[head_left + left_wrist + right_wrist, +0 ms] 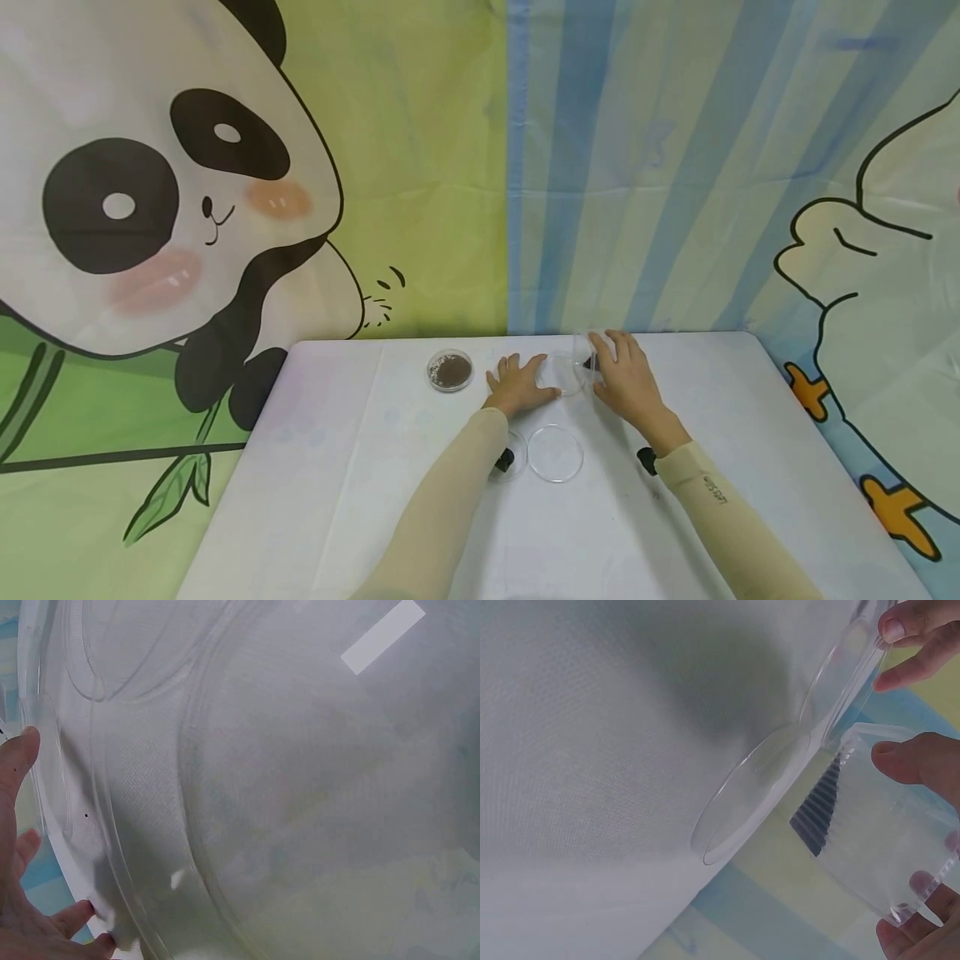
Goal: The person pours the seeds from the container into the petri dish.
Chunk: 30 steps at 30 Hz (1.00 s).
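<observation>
Thumb and forefinger of my left hand (517, 386) curve around the near-left edge of a clear petri dish (562, 377). In the right wrist view, these fingertips hold that dish (844, 679) at its rim. My right hand (628, 379) grips a clear plastic container (889, 817), tilted close beside the dish. The thumb lies on one side of this container and the fingers on the other. A dark, ribbed-looking wedge (821, 810) shows at the container's lower corner; I cannot tell what it is.
A petri dish with brown, soil-like stuff (450, 371) stands left of my left hand. Nearer me lies a clear round dish (555, 454). Beside it, another clear dish (517, 467) is partly hidden by my left forearm. A patterned curtain (600, 167) hangs behind the white table (360, 500).
</observation>
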Motion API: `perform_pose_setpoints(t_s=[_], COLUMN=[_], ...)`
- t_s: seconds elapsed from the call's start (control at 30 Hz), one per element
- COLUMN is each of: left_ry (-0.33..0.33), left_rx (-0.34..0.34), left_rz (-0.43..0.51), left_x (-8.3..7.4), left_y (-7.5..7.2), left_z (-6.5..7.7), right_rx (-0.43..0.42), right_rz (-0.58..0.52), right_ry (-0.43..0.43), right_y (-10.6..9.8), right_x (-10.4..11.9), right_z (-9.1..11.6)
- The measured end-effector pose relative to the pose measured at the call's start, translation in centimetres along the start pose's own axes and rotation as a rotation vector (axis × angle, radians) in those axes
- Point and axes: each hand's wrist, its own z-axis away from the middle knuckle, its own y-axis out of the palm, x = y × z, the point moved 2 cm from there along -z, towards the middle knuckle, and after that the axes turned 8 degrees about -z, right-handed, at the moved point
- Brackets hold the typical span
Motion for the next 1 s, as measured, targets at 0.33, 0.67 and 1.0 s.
perform_pose_setpoints(t_s=[0.33,0.67,1.0], left_ry=[0.002,0.002,0.006], left_rx=[-0.004,0.003,0.01], left_rz=[-0.004,-0.004,-0.001], left_x=[-0.05,-0.02,0.14], left_y=[-0.11,-0.02,0.08], left_z=[0.01,0.03,-0.07], right_rx=[-0.045,-0.029,-0.031], right_rz=[0.031,0.049,0.039], right_ry=[-0.06,-0.065,-0.065], right_y=[0.1,0.29,0.23], right_x=[0.34,0.38,0.55], right_z=[-0.12,-0.08,-0.17])
